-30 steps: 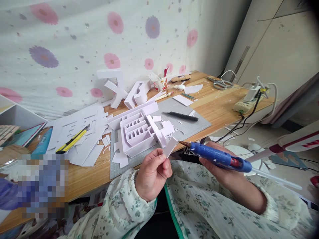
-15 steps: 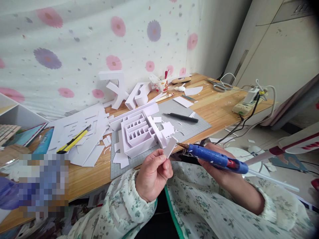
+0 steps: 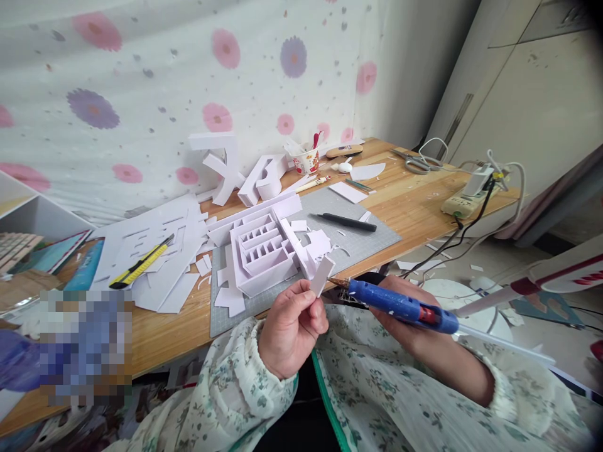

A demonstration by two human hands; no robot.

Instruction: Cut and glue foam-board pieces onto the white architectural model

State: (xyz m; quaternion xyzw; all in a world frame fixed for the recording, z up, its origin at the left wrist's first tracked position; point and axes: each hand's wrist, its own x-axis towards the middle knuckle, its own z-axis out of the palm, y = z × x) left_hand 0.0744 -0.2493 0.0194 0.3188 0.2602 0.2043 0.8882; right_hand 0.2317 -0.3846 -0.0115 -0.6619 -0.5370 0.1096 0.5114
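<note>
My left hand (image 3: 292, 326) pinches a small white foam-board strip (image 3: 323, 275) just off the desk's front edge. My right hand (image 3: 405, 320) grips a blue glue gun (image 3: 398, 304), and its brown nozzle touches the lower edge of the strip. Behind them, on a grey cutting mat (image 3: 358, 235), sits a white foam-board model (image 3: 261, 248) with several inner walls.
A yellow utility knife (image 3: 139, 263) lies on white board offcuts at the left. A black pen knife (image 3: 346, 221) rests on the mat. White foam letters (image 3: 226, 166), a paper cup (image 3: 308, 160), scissors (image 3: 417, 162) and a power strip (image 3: 464, 201) with cables stand further back and right.
The glue gun has moved left, bringing its nozzle from a small gap onto the strip's edge. My left hand holds the strip almost still.
</note>
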